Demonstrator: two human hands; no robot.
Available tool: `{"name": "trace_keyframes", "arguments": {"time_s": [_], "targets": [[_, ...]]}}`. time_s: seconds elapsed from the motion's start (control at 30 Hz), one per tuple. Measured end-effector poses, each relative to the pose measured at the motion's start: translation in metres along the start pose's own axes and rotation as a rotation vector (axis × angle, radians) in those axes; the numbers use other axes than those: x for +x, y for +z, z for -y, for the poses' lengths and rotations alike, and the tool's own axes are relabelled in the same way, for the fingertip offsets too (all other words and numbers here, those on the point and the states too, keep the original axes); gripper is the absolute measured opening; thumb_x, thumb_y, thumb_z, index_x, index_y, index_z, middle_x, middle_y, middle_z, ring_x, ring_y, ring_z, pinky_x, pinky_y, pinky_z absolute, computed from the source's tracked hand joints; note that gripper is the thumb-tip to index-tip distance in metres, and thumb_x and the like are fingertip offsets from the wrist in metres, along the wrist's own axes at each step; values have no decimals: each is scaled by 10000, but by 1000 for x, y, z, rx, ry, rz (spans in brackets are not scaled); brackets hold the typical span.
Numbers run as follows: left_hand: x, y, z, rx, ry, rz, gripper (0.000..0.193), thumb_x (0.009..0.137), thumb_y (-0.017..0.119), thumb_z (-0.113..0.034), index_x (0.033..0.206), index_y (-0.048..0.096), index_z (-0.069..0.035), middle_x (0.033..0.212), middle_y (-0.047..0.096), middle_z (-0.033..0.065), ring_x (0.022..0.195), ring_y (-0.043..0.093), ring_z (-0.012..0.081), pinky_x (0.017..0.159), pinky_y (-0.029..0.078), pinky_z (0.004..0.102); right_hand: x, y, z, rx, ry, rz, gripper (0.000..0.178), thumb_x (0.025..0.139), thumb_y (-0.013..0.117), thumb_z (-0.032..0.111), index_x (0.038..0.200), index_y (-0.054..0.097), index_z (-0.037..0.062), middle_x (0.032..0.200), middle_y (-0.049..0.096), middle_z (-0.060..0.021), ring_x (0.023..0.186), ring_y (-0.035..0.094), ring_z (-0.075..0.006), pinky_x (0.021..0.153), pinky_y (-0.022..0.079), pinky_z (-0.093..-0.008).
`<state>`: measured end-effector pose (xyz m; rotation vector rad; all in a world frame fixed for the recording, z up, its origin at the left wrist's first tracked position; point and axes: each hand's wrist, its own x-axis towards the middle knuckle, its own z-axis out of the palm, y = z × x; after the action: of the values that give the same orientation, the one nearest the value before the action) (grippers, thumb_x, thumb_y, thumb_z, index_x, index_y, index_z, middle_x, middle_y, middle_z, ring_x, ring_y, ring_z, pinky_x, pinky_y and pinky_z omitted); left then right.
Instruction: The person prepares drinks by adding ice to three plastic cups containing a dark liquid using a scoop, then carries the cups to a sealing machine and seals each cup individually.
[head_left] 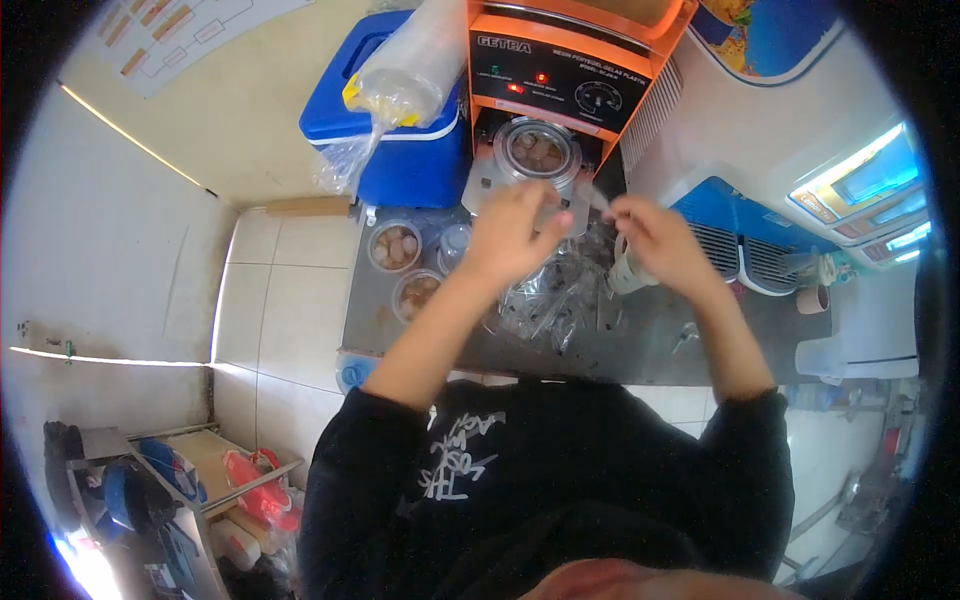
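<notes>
Looking at an orange machine at the back of the desk, red lights glowing on the black panel. Got a filled cup, brownish lumps inside, seated in the round metal holder low in the machine's front.

Seeing the left hand right in front of the machine, just below that holder, thumb held apart from the bent fingers. Can't tell about any clear plastic between them. Also seeing the right hand in front of the machine and a bit to its right, fingers pinching a thin clear plastic piece.

Spotting two more filled cups to the front left of the machine, plus crumpled clear plastic straight in front of it, partly behind the left hand. Got a blue cooler left of the machine too, topped with a bag of clear cups, and a blue-and-grey appliance off to the machine's right.
</notes>
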<state>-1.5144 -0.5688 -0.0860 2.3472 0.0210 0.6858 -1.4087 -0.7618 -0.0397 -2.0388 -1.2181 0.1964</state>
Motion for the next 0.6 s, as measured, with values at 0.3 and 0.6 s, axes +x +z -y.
{"name": "trace_keyframes", "arguments": {"time_s": [0.3, 0.6], "targets": [[-24, 18, 72, 406, 100, 224, 606, 814, 584, -375, 1367, 389, -222, 1458, 239, 173, 1314, 272, 401, 1073, 232, 490, 120, 61, -3, -543, 34, 34, 163, 862, 515, 203, 908, 600, 72, 807, 616, -190, 774, 608, -362, 662, 470, -455], [-25, 16, 76, 379, 66, 305, 642, 808, 582, -410, 1373, 373, -188, 1420, 294, 205, 1291, 283, 434, 1045, 272, 494, 143, 86, 24, -923, 200, 270, 173, 832, 516, 172, 899, 631, 62, 799, 644, -170, 776, 640, -334, 665, 507, -447]]}}
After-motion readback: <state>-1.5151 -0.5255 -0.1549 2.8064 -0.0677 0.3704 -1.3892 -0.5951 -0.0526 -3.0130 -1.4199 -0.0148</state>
